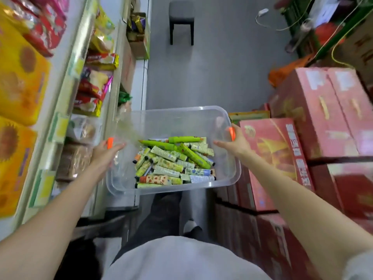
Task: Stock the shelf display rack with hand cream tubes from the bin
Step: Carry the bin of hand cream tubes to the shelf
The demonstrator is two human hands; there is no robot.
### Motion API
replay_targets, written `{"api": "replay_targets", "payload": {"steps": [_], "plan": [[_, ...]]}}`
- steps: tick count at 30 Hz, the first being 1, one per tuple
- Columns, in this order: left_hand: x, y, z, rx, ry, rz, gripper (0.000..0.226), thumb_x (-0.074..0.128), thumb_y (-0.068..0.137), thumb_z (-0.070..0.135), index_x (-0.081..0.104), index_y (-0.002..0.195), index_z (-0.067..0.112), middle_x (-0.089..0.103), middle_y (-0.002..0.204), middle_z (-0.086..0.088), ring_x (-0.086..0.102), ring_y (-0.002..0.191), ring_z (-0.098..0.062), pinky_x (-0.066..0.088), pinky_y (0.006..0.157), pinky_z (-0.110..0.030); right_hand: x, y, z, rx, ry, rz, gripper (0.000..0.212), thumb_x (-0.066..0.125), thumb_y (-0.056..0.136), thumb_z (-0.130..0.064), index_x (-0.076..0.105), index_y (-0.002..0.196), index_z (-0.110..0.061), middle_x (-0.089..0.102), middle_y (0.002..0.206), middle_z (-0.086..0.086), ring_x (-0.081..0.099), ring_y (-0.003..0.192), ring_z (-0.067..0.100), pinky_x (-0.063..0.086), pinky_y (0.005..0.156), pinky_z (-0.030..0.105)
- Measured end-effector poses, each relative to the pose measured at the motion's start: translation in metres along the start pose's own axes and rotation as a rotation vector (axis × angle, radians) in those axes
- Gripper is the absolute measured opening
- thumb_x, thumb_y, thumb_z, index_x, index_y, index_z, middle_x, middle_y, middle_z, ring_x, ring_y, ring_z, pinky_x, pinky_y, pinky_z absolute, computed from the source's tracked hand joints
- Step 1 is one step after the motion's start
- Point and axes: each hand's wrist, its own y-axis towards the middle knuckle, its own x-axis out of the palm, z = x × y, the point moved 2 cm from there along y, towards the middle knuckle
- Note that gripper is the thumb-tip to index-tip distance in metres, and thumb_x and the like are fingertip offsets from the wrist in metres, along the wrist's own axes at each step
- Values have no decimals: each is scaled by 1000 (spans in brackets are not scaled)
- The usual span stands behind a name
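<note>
Two bare hands, well apart, carry one load between them. The left hand (107, 152) pinches the left wall of a clear rectangular plastic bin (177, 122), with its thumb on the rim and its fingers reaching inside. The right hand (235, 141) clamps the right wall the same way. Both thumbnails are orange.

The bin hangs above the person's dark-trousered legs (159, 215), its open top facing the camera. A loose heap of green, cream and patterned hand cream tubes (173, 164) lies against its near wall; the far half of the bin floor is bare.

The bin's left edge sits just beside the front lip of white shop shelving (66, 110) stocked with red and yellow snack packets (94, 87). Its right rim is just beside stacked red cardboard cartons (282, 150). Between these two borders a strip of grey floor (212, 67) runs ahead to a grey-cushioned black-legged stool (181, 21).
</note>
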Motion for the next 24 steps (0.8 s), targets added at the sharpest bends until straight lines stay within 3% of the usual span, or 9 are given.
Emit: {"api": "replay_targets", "payload": {"steps": [3,9,11,17,19,21,22,24], "plan": [[13,62,40,-20,-2,-21,43,70,86,28,59,125,15,54,81,1,48,70,-12,37,61,-26,0,62,-46,-8,-10,10,91,82,71,-28,28,145,-19,48,138,4,50,120,22,40,90,28],[39,172,161,-4,-10,-44,38,68,88,20,60,124,10,62,111,-11,54,99,-25,42,83,-34,-18,184,-139,45,-44,47,92,81,69,-38,27,143,-25,50,136,5,52,118,28,47,95,41],[46,206,199,22,0,-20,41,69,87,19,59,126,6,63,119,-18,57,106,-31,47,86,-38,-24,221,-172,41,-63,47,91,81,71,-37,27,143,-25,50,135,4,52,118,28,48,93,38],[83,328,293,25,-21,26,45,71,85,21,61,126,4,61,126,-22,58,111,-32,46,85,-36,-40,365,-254,36,-40,38,91,81,69,-36,27,141,-25,50,132,4,51,116,25,49,94,44],[102,371,324,7,-37,30,38,72,84,23,65,117,7,64,110,-17,59,105,-29,44,76,-30,-46,419,-278,49,-49,37,93,81,70,-37,25,142,-21,48,134,4,50,118,25,48,94,41],[122,411,357,-27,-40,46,9,71,85,22,66,91,18,56,84,-10,53,85,-24,43,58,-25,-52,475,-302,66,-53,19,94,81,69,-40,25,142,-19,47,135,4,49,119,25,47,95,39],[132,432,374,-39,-51,48,11,71,85,22,61,81,23,50,78,-8,50,77,-23,42,51,-25,-56,504,-315,77,-57,1,93,81,69,-40,26,141,-19,47,134,4,50,118,24,47,93,38],[149,467,409,-73,-65,71,12,71,85,22,60,83,23,43,70,-6,43,62,-19,41,53,-29,-64,559,-346,98,-74,-47,91,81,69,-40,29,139,-19,48,133,4,51,115,23,49,85,35]]}}
